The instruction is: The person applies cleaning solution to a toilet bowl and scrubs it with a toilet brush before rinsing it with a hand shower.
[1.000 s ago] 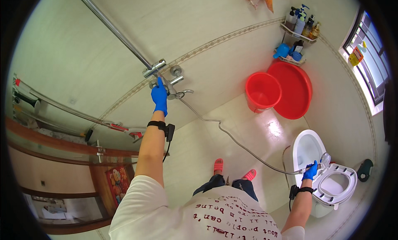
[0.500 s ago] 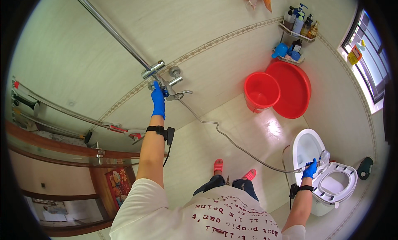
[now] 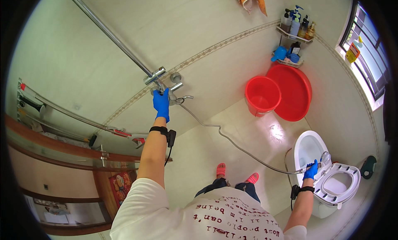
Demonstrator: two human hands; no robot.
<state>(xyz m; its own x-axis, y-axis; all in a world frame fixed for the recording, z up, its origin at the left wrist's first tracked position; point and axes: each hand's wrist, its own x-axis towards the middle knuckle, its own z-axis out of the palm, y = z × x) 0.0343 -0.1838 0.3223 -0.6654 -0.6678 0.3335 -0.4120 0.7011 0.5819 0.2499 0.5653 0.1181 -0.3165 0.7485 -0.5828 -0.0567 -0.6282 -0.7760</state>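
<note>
My left hand (image 3: 161, 105), in a blue glove, reaches up to the chrome shower faucet (image 3: 177, 86) on the wall. Its fingers and thumb close round a part of the faucet beside the upright pipe; the glove partly hides that part. Over on the right, my right hand (image 3: 310, 170), gloved in blue too, grips the handle of a clear-headed shower head (image 3: 325, 157) above the white toilet (image 3: 297, 152). A metal shower hose (image 3: 240, 148) sags from the faucet down to that handle. The toilet seat (image 3: 355, 178) is tilted back from the bowl. I cannot make out any water spray.
A red bucket (image 3: 249, 92) and a red basin (image 3: 306, 88) stand in the far corner, below a corner rack (image 3: 300, 37) of bottles. A spray bottle (image 3: 353, 52) is at the window. A dark green object (image 3: 367, 167) lies beside the toilet. Long-handled tools (image 3: 74, 111) line the left wall.
My left hand has shifted its hold on the faucet, with the fingers now lower and the thumb side toward the right. My right hand keeps the shower head over the toilet.
</note>
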